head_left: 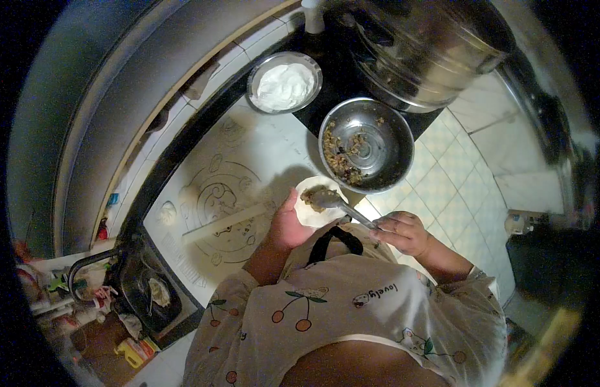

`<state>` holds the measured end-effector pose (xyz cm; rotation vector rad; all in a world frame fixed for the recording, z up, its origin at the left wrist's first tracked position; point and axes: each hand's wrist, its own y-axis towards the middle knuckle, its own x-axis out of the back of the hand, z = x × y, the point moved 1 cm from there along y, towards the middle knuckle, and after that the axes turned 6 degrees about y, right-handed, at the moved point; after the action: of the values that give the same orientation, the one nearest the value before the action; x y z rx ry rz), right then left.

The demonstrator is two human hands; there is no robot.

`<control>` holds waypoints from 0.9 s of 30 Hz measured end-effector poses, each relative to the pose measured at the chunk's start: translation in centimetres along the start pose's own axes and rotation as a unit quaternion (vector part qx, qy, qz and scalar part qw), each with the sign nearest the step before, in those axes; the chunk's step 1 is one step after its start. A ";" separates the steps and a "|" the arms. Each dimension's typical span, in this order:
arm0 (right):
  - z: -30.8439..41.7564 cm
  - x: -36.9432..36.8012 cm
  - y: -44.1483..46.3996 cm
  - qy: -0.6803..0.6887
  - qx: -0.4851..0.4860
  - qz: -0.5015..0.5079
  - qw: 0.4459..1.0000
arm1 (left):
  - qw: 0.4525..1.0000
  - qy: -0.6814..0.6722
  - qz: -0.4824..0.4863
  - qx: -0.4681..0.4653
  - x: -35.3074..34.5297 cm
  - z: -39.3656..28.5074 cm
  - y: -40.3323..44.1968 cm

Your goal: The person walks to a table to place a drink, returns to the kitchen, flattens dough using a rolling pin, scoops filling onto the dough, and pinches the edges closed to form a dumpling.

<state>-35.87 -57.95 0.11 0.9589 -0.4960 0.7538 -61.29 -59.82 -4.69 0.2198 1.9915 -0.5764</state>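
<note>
My left hand (288, 224) holds a round white dough wrapper (308, 214) from its left edge, palm up beneath it. Brown chopped filling (309, 195) lies on the wrapper. A metal spoon (355, 213) is in my right hand (401, 232), its fingers closed round the handle, and the spoon's bowl touches the filling. Just beyond the wrapper, a steel bowl (385, 158) has filling along its left side and bottom. Farther back, a smaller metal bowl (253, 84) contains white flour (286, 86).
A printed mat (216, 258) covers the counter, with a rolling pin (226, 222) and a small pale dough piece (166, 213) on it. A large steamer pot (435, 58) stands at the back right. The sink (135, 280) is at the lower left.
</note>
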 end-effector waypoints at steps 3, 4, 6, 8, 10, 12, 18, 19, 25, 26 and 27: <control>0.0 -0.7 -0.3 0.020 0.005 0.002 1.000 | 1.000 -0.014 -0.021 0.002 -0.2 -0.3 -0.2; 0.0 -0.9 -0.2 0.023 0.001 0.003 1.000 | 1.000 -0.008 0.001 -0.010 -0.3 -0.4 -0.2; -0.6 -1.1 -0.4 0.041 -0.004 -0.045 0.998 | 0.998 0.004 0.044 -0.041 -0.1 -0.9 -0.4; -1.4 -1.1 -1.4 0.074 -0.016 -0.145 0.987 | 0.999 -0.016 -0.009 -0.045 0.0 -0.9 -0.8; -1.3 -0.3 -0.4 0.003 -0.117 -0.155 0.981 | 0.997 -0.050 -0.035 -0.042 0.1 -1.1 -1.1; -2.3 0.1 -0.7 -0.079 -0.164 -0.117 0.976 | 0.998 -0.017 -0.047 -0.050 -0.1 -1.5 -1.5; -2.7 -0.7 -1.2 -0.188 -0.203 -0.021 0.961 | 0.945 0.292 -0.096 -0.114 0.4 -1.7 -3.6; -1.9 -0.4 0.0 -0.191 -0.203 -0.019 0.960 | 0.948 0.281 -0.099 -0.111 0.1 -1.8 -3.8; 0.4 -2.4 5.7 0.042 -0.169 -0.145 0.974 | 0.990 0.077 -0.027 -0.115 -3.6 -2.8 -4.6; 0.8 -3.0 7.0 0.109 -0.206 -0.147 0.961 | 0.989 0.075 -0.042 -0.121 -3.9 -2.9 -4.7; 1.3 -3.4 8.2 0.175 -0.242 -0.147 0.943 | 0.973 0.156 -0.115 -0.126 -4.5 -3.2 -5.4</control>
<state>-44.38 -57.30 2.90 0.4097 -0.1993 0.4813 -63.74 -62.54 2.06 -0.0843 2.3917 -0.4455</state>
